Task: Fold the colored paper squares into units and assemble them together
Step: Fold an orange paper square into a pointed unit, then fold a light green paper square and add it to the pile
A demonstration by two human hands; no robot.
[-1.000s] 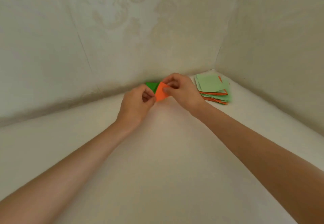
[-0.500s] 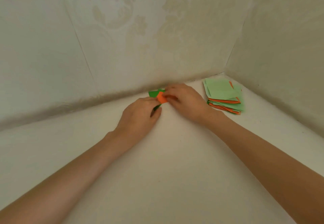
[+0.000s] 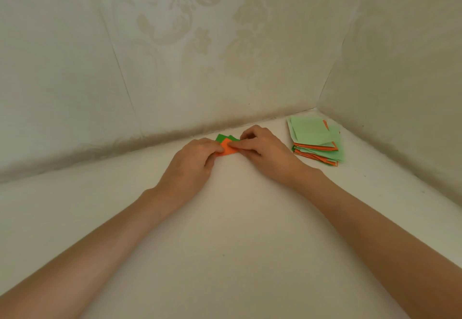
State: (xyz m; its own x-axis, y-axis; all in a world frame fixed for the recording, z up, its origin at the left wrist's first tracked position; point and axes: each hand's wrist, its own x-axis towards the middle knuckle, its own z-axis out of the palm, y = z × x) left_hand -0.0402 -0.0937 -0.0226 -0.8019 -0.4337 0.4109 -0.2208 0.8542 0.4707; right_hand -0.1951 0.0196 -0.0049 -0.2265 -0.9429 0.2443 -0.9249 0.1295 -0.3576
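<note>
Green paper [image 3: 220,138] mostly hidden behind orange paper [image 3: 228,152], whose left end the left hand [image 3: 191,162] covers

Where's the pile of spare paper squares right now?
In the head view, the stack of pale green and orange paper squares lies far right, in the wall corner, beside the right hand.

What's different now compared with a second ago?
The left hand and right hand lowered the orange-and-green folded piece onto the table, where they now hold it pressed down; neither let go. The paper stack beside the right hand has not moved.
</note>
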